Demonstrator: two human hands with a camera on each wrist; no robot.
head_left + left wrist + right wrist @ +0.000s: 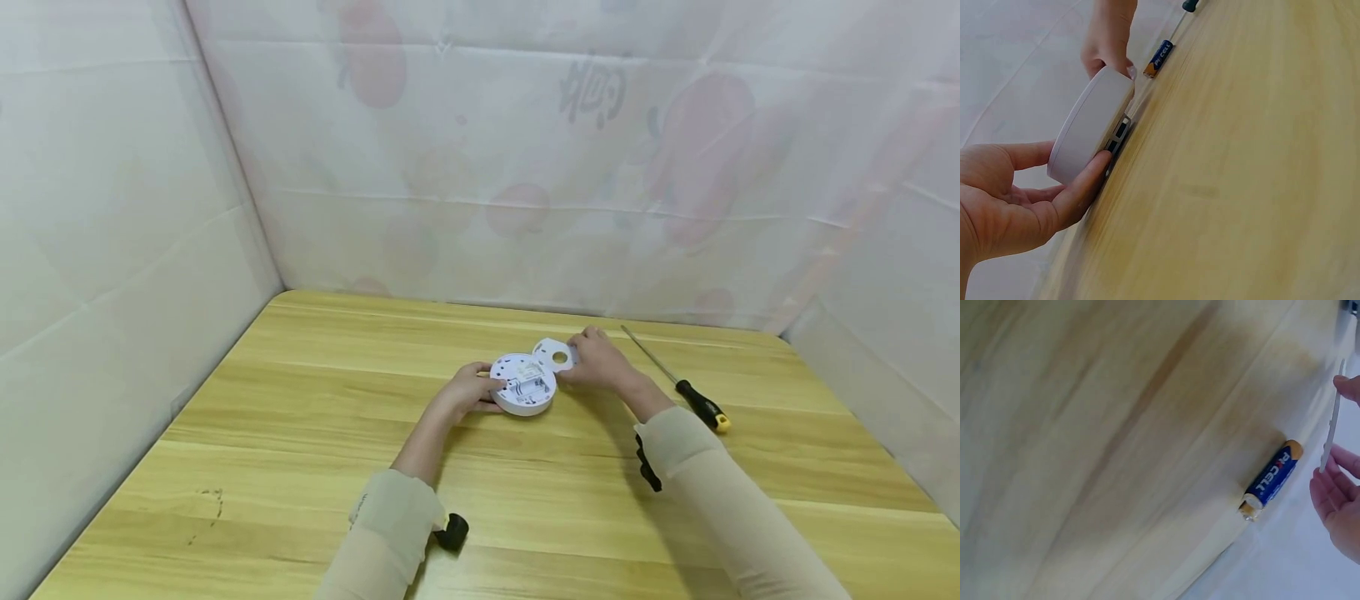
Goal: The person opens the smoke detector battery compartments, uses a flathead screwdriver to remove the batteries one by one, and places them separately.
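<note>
Left hand (468, 390) cups the round white detector (523, 387) on the worktop (300, 433), fingers curled around its rim. Right hand (600, 360) pinches the thin cover plate (557, 355) just beside it, battery (1271, 480) nearby.

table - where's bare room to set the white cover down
The near half of the table between the sleeves and the left wall is bare, as is the far left corner. It is crowded around the round white device, the battery and the screwdriver at right.

"PKCELL" on the blue battery (1271, 481)
</note>
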